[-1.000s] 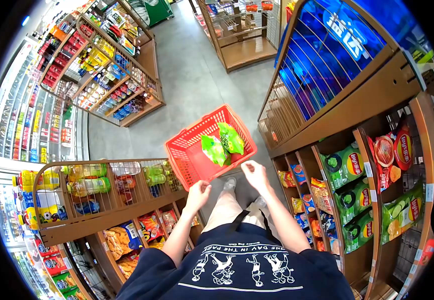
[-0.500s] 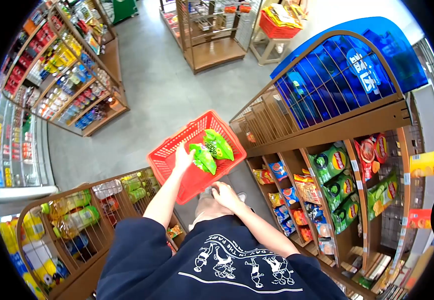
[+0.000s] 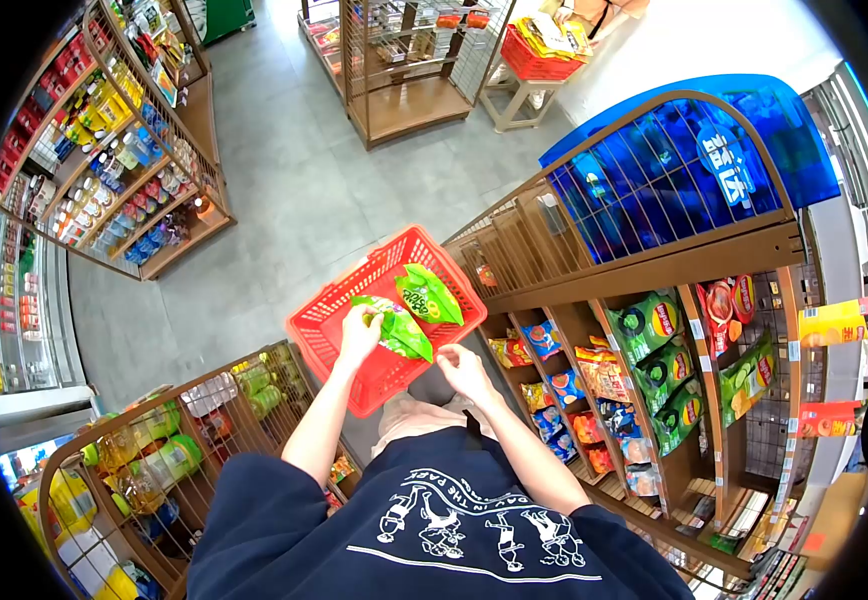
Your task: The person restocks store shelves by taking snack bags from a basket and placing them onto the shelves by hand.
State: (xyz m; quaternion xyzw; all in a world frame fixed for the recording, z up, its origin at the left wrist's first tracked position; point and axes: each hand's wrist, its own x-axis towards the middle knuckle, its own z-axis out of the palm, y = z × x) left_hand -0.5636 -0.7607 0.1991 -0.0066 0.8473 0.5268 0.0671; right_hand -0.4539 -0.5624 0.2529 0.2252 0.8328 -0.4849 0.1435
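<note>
A red plastic basket [image 3: 339, 310] is in front of my body, with two green snack bags inside. My left hand [image 3: 361, 335] reaches into it, its fingers closed on the edge of the nearer green bag [image 3: 401, 330]. The farther green bag [image 3: 430, 295] lies beside it toward the right wall. Near the basket's front right corner is my right hand [image 3: 466, 371], its fingers curled; whether they touch the rim or hold anything is too small to tell. What supports the basket is hidden.
Snack shelves [image 3: 594, 390] stand close on the right, below a blue display [image 3: 714, 160]. A wire rack of bottles [image 3: 169, 450] is at the left. Farther off are a drinks shelf [image 3: 119, 185], a wire stand [image 3: 409, 105], and a person's arm [image 3: 619, 15] by a red crate [image 3: 539, 60].
My left hand has moved from the basket's near rim into the basket and closed on a green bag. My right hand dipped beside the basket, then rose near its right corner. The view has shifted.
</note>
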